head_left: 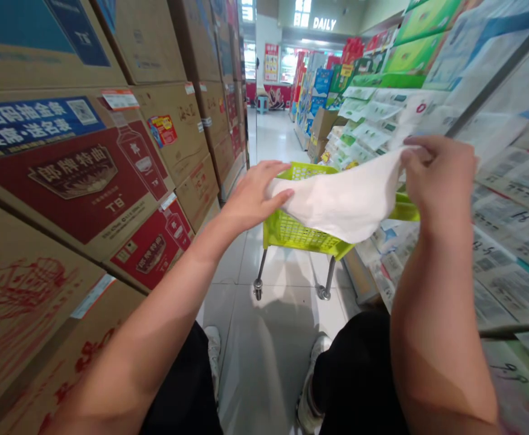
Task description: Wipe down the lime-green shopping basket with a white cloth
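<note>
White cloth (348, 202) was held out above the green wheeled basket (291, 234); whether it touched the rim could not be told. Long axis ran crosswise, climbing rightward — right end higher, lower edge sagging. The left hand (262, 190) gripped the left end between thumb and fingers; the right hand (439, 166) pinched the upper right corner. Step judged: spreading the cloth — next move seemed to call for even tension. Stacked cartons (78, 166) stood left, packets (513, 199) right.
</note>
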Action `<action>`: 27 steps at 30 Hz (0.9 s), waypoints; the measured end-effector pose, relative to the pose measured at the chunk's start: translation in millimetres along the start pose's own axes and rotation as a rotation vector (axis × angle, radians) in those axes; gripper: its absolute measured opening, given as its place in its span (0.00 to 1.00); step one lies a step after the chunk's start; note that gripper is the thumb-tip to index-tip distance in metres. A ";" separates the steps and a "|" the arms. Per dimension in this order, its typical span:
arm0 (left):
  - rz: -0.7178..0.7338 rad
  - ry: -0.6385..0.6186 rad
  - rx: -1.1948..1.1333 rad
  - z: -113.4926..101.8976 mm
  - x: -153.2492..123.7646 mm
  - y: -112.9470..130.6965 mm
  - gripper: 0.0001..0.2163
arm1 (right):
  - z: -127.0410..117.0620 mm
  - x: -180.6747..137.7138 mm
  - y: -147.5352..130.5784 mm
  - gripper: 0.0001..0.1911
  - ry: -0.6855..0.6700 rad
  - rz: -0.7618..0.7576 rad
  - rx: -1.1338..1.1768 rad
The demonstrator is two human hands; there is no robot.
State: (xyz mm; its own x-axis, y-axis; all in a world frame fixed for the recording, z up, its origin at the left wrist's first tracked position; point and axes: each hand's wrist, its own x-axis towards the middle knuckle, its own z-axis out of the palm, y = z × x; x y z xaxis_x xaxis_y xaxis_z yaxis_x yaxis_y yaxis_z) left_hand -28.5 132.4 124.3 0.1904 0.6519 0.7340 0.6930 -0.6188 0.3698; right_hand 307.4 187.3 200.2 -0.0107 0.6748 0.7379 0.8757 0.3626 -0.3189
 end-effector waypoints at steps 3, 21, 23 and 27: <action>-0.041 -0.089 0.132 11.9 4.8 6.4 0.28 | -3.1 -3.2 1.4 0.30 0.062 0.054 -0.137; 0.176 -0.044 -0.114 8.9 8.6 -8.7 0.40 | 19.3 -52.9 -83.5 0.34 -0.474 -0.419 -0.100; 0.214 -0.051 -0.085 7.4 8.8 -12.3 0.39 | 20.0 -51.5 -80.5 0.36 -0.458 -0.352 -0.109; 0.251 -0.054 -0.080 4.4 8.8 -15.9 0.35 | 18.7 -40.2 -47.0 0.44 -0.471 -0.170 -0.185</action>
State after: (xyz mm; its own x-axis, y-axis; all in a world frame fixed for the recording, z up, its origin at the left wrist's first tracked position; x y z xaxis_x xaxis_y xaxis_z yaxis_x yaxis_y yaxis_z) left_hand -34.7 149.9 122.4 0.3879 0.4950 0.7775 0.5630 -0.7952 0.2254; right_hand 257.6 155.2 174.4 -0.3382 0.8471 0.4098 0.9128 0.4013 -0.0760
